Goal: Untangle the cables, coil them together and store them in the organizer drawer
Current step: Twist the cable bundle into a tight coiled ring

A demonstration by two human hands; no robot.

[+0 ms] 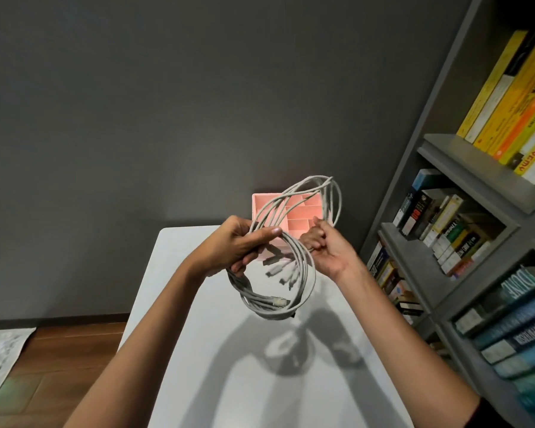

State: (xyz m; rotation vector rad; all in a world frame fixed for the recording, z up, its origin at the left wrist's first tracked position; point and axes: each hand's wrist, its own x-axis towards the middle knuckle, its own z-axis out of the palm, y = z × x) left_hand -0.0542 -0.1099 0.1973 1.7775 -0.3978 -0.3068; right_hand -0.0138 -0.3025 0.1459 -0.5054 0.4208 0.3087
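Note:
A bundle of grey-white cables (303,282) hangs in the air above the white table (217,350), twisted into a figure-eight of two loops. My left hand (238,245) grips the bundle at its crossing point. My right hand (328,245) pinches strands of the upper loop, which rises in front of the pink organizer (261,202). Several plug ends dangle inside the lower loop. The organizer stands at the table's far edge with open divided compartments on top; its lower front is hidden behind the cables and hands.
A grey bookshelf (464,168) full of books lines the right side, close to the table. A dark grey wall is behind. Wooden floor (59,350) and a pale patterned mat (0,350) lie to the left of the table.

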